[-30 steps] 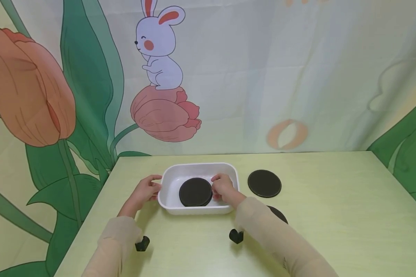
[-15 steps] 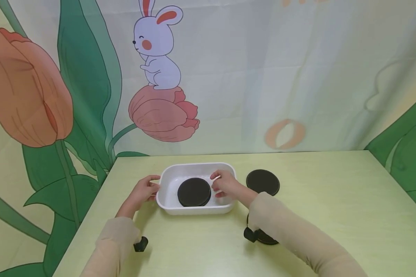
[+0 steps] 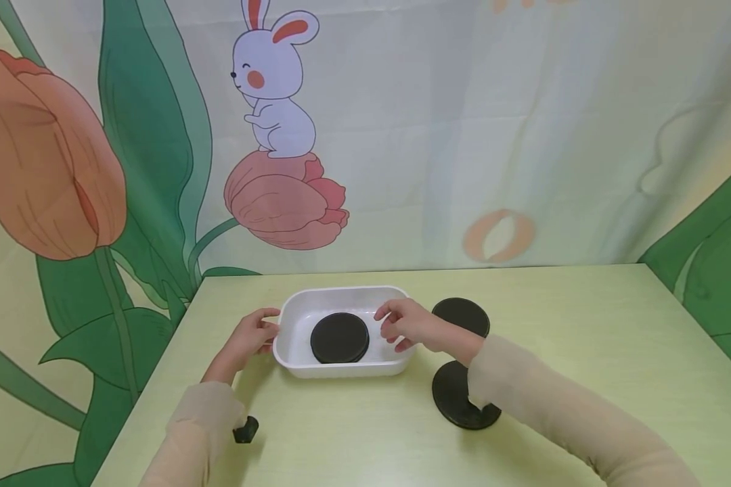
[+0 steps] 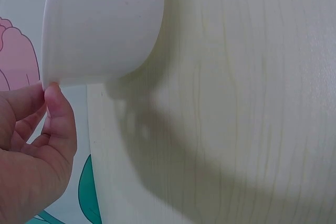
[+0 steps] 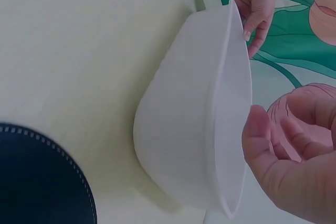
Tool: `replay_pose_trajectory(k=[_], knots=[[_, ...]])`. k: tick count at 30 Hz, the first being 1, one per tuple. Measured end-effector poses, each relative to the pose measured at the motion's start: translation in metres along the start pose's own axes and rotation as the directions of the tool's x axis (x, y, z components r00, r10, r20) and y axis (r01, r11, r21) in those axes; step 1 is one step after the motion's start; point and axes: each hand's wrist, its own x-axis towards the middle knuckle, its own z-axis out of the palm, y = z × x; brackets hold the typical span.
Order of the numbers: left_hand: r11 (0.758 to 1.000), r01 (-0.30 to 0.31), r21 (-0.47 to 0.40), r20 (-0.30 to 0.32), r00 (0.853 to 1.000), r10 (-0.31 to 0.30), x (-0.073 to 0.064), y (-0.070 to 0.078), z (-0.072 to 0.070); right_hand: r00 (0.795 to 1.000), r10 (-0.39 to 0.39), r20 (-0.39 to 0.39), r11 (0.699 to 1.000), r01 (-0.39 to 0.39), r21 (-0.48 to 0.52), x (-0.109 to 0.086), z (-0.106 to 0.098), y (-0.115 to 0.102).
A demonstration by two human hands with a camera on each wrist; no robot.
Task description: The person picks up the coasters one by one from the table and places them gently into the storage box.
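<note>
A white rectangular tray (image 3: pixel 341 371) rests on the table, with a small stack of round black coasters (image 3: pixel 340 337) lying inside. At its left end my left hand (image 3: pixel 252 335) pinches the rim between thumb and finger, as the left wrist view of the hand (image 4: pixel 39 156) shows. Above the tray's right end hovers my right hand (image 3: pixel 405 323), fingers loosely bent and holding nothing. In the right wrist view that hand (image 5: pixel 294 156) is apart from the tray wall (image 5: pixel 178 103).
Right of the tray, one black coaster (image 3: pixel 463 312) lies toward the back. Another (image 3: pixel 451 392), with a stitched edge, lies nearer, partly hidden by the right sleeve (image 3: pixel 524 385). A printed curtain (image 3: pixel 402 135) hangs behind the pale wooden table (image 3: pixel 585 338).
My right hand has released the coaster stack in the tray, lifted and shifted right, its fingers opening. The nearer coaster on the table shows more. The left hand stays on the rim.
</note>
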Motion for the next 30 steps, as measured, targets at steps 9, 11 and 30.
replay_pose_trajectory(k=[9, 11, 30], knots=[[1.0, 0.007, 0.011, 0.006, 1.0, -0.007, -0.001, 0.0, 0.0, 0.994, 0.025, 0.103, 0.999, -0.022, -0.028, -0.017, -0.024, 0.008], [1.0, 0.004, 0.01, 0.009, 1.0, -0.004, -0.002, 0.0, 0.0, 0.992, 0.027, 0.127, 0.999, -0.023, -0.032, -0.021, -0.029, 0.009], [1.0, -0.002, -0.006, 0.014, 1.0, 0.002, -0.002, 0.0, 0.0, 0.989, 0.1, 0.105, 0.992, -0.09, -0.094, -0.046, -0.074, 0.052]])
